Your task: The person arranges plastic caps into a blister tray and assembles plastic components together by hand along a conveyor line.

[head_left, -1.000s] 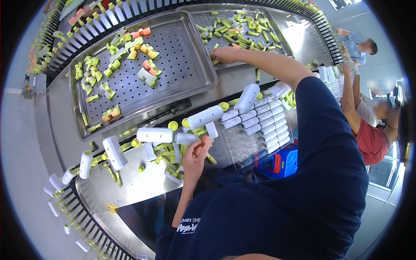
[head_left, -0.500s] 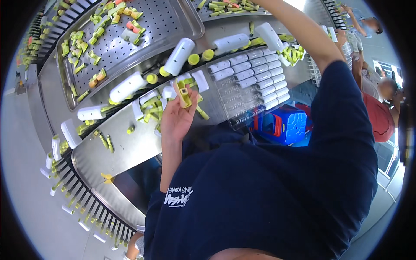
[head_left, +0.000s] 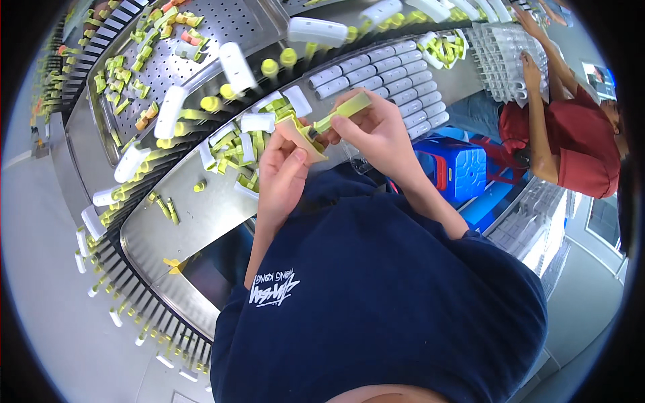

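Note:
My left hand (head_left: 281, 176) is closed on a peach-and-yellow-green moulded plastic piece (head_left: 293, 136), pinched between thumb and fingers. Close against it, my right hand (head_left: 381, 134) grips a flat yellow-green plastic stick (head_left: 351, 107). The stick's lower end meets the moulded piece at a small dark spot; whether it sits inside cannot be made out. Just left of my hands lies a heap of yellow-green plastic parts (head_left: 232, 154) with white casings among them. Behind my right hand, a clear tray holds rows of white rounded casings (head_left: 396, 72), partly hidden by that hand.
A curved black-slatted conveyor (head_left: 144, 173) carries white casings and yellow-green posts past the steel table (head_left: 195, 225). Beyond stands a perforated metal tray (head_left: 228, 27) with loose parts. At right are a blue stool (head_left: 463, 168), stacked clear trays (head_left: 504, 60) and a person in red (head_left: 571, 144).
My right hand has come back from its far reach and now holds the yellow-green stick against the left hand's piece. The left hand's piece has turned. Conveyor items have shifted left.

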Demonstrator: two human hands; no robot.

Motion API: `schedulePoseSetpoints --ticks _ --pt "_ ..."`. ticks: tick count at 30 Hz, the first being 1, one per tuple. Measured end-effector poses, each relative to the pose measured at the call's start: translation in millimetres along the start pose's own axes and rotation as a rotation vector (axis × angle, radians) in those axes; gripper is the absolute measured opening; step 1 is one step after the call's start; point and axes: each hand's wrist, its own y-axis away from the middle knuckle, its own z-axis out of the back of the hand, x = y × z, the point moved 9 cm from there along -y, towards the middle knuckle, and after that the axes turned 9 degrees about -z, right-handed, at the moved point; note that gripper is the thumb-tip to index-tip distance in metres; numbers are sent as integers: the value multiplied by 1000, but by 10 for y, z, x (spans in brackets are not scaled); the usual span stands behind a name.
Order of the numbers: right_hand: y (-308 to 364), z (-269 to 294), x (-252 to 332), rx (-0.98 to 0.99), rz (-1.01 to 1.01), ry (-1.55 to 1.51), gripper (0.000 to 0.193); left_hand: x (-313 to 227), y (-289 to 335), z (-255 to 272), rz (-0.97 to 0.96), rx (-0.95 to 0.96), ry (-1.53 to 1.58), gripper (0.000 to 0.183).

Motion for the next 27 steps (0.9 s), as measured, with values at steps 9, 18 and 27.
schedulePoseSetpoints --ticks 9,18,27 --pt "267 -14 19 24 -25 453 15 -307 135 -137 -132 152 -467 44" --pt "429 -207 24 47 118 604 16 -330 298 -55 -90 204 -608 47" --pt "455 -252 -388 12 42 639 16 -110 429 233 -62 166 -623 43"
